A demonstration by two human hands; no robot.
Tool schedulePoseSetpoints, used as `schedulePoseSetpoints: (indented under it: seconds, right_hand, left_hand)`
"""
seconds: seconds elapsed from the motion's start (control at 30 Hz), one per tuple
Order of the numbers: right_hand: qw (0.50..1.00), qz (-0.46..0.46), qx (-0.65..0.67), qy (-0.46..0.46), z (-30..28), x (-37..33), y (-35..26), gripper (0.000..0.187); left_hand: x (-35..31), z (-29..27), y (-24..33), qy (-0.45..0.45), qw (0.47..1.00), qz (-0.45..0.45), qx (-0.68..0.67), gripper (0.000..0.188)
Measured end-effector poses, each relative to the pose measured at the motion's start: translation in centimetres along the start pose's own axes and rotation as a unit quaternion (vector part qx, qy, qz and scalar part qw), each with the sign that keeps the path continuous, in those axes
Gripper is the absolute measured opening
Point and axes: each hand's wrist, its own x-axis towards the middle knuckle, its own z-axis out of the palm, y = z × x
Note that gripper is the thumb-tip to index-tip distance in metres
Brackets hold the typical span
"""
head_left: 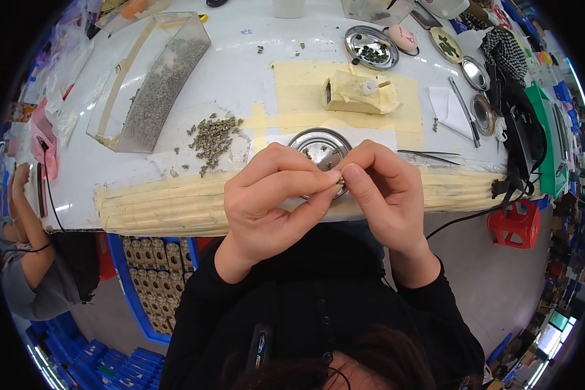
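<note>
Above a round metal dish at the table's front edge, my left hand and my right hand meet fingertip to fingertip. Both pinch a tiny metal piece, mostly hidden by the fingers, so its exact kind does not show. A few small bits lie in the dish, which my hands partly cover. To the left of my left hand, a loose pile of small metal parts is spread on the white tabletop.
A clear bin full of small grey parts stands at the left. Beyond the dish sits a tape-covered block. Tweezers lie to the right. Below the table are a blue crate and a red stool. Another person is at far left.
</note>
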Motion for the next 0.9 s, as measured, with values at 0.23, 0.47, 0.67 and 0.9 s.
schedulePoseSetpoints:
  seconds: [0.23, 0.47, 0.67, 0.9]
  right_hand:
    - [0.947, -0.206, -0.243, 0.042, 0.4, 0.6, -0.6, 0.006]
    - [0.932, -0.225, -0.28, 0.051, 0.3, 0.5, -0.7, 0.008]
    - [0.999, 0.009, 0.024, -0.027, -0.4, -0.3, -1.0, 0.006]
    - [0.915, -0.253, -0.309, 0.054, 0.2, 0.4, -0.7, 0.013]
  left_hand:
    - [-0.1, 0.5, 0.2, 0.04, 0.996, 0.023, 0.074, 0.026]
    - [-0.4, 0.7, 0.0, 0.03, 0.996, 0.023, 0.078, 0.027]
    - [-0.2, 0.0, -0.1, -0.01, 0.999, 0.034, -0.017, 0.028]
    - [-0.4, 0.9, 0.2, 0.046, 0.993, 0.039, 0.104, 0.027]
